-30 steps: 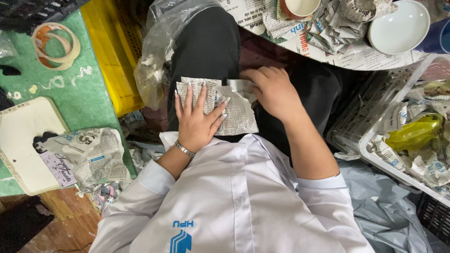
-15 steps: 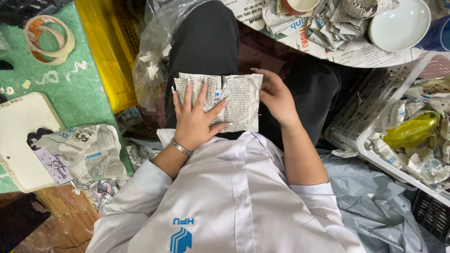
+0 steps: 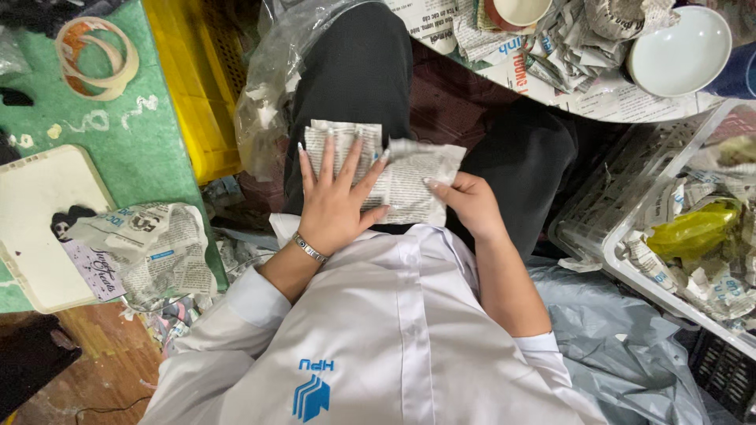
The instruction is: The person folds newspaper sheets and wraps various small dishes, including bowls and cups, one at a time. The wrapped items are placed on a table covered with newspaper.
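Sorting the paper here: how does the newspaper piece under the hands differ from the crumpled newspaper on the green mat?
The newspaper piece lies pressed flat on the lap, the left hand spread on it and the right hand at its edge. The crumpled newspaper sits untouched, bunched into a lump, partly over a white tray. The lump shows coloured print; the flat piece looks grey. Both are printed newsprint.

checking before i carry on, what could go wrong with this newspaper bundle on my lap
The newspaper bundle rests on a sloped thigh, pinned only by the flat left hand; it may slide off. The right hand grips just one edge, so the thin paper could tear or unfold.
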A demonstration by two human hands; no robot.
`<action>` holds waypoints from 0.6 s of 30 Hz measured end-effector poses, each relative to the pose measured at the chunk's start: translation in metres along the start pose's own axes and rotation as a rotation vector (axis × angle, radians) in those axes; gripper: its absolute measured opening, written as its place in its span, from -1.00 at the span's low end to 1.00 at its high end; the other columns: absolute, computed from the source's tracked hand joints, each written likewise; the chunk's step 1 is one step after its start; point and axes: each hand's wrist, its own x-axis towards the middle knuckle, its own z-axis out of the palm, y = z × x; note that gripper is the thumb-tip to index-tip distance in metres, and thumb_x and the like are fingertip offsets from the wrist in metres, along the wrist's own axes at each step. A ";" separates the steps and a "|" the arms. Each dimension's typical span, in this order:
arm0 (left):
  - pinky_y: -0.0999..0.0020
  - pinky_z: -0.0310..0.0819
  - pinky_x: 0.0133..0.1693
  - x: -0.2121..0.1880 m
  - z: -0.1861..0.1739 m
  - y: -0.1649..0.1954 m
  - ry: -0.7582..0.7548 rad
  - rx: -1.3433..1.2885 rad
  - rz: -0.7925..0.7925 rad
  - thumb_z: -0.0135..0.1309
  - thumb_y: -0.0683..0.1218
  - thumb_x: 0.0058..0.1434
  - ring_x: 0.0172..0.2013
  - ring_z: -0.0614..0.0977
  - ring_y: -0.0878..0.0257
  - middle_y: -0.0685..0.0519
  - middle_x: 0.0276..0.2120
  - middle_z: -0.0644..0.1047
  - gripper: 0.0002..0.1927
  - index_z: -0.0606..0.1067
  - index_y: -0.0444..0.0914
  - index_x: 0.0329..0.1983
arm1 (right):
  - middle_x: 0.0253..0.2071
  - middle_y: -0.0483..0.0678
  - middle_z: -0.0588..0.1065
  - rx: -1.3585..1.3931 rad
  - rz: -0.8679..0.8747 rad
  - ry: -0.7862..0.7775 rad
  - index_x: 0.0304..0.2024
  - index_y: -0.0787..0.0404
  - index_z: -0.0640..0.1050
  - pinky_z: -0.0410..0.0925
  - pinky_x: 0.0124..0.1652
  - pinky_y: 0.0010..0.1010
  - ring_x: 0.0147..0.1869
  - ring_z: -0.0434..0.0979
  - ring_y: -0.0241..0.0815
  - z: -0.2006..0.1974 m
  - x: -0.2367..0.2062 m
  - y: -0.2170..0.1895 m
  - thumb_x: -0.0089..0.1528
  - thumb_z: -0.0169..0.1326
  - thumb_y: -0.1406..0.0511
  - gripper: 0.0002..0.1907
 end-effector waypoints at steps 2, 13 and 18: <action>-0.57 -0.28 0.35 0.001 0.000 -0.001 0.011 0.016 0.028 0.12 0.37 0.27 0.51 0.04 -0.19 -0.06 0.51 0.21 -0.18 0.36 -0.15 0.47 | -0.22 -0.07 0.64 0.070 0.000 0.019 -0.08 0.40 0.65 0.37 -0.15 -0.51 -0.22 0.54 -0.37 -0.007 -0.002 -0.002 0.32 0.19 0.32 -0.76; -0.52 -0.28 0.33 0.012 0.003 -0.002 0.098 -0.099 0.032 0.08 0.32 0.23 0.47 0.12 -0.17 -0.21 0.41 0.30 -0.24 0.43 -0.22 0.36 | 0.32 -0.04 0.41 -1.039 -0.959 -0.208 0.07 -0.16 0.66 0.21 0.26 -0.15 0.33 0.34 0.06 0.056 -0.030 -0.072 0.21 0.27 0.14 -0.64; -0.54 -0.31 0.36 0.004 0.013 -0.006 0.109 -0.171 0.042 0.03 0.23 0.31 0.46 0.17 -0.19 -0.19 0.39 0.34 -0.31 0.41 -0.27 0.37 | 0.46 0.07 0.25 -1.236 -0.827 -0.325 0.27 -0.14 0.53 -0.01 0.39 0.05 0.57 0.10 0.15 0.088 -0.024 -0.082 0.23 0.17 0.04 -0.46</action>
